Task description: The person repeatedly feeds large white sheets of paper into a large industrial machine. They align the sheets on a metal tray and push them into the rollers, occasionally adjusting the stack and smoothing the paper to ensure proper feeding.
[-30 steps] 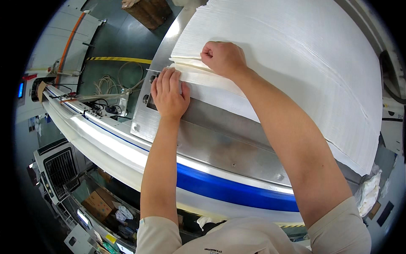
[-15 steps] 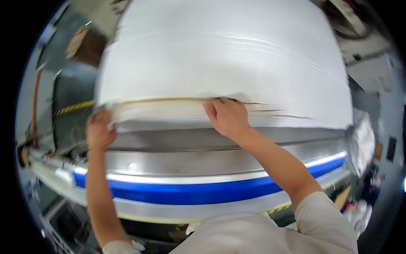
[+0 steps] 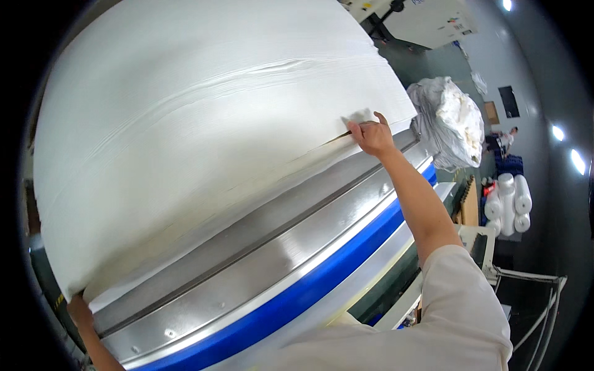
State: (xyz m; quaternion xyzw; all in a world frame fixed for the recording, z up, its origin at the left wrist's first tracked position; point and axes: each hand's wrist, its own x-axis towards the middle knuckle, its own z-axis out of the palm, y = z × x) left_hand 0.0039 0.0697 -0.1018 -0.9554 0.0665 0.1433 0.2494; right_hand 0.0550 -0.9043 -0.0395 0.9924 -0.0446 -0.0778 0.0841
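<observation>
A broad stack of thin white fabric layers (image 3: pixel 204 93) fills the upper left, its near edge running along a metal table. Close to the stack's right corner, my right hand (image 3: pixel 373 137) is closed on that edge, thumb to the left and one finger raised. A narrow gap between layers shows beside the thumb. My left hand (image 3: pixel 81 314) is at the near left corner, closed on the fabric there, with its fingertips partly hidden by the cloth.
In front of the stack runs the metal table edge (image 3: pixel 260 263) with a blue strip (image 3: pixel 297 287). A bundle of crumpled white fabric (image 3: pixel 451 120) sits beyond the right corner. White rolls (image 3: pixel 507 201) stand farther right, near another person (image 3: pixel 508 139). A pale machine (image 3: pixel 427 21) is at the back.
The view has swung to the right. My right hand has moved from the middle of the near edge to near its right corner. My left hand remains at the left corner.
</observation>
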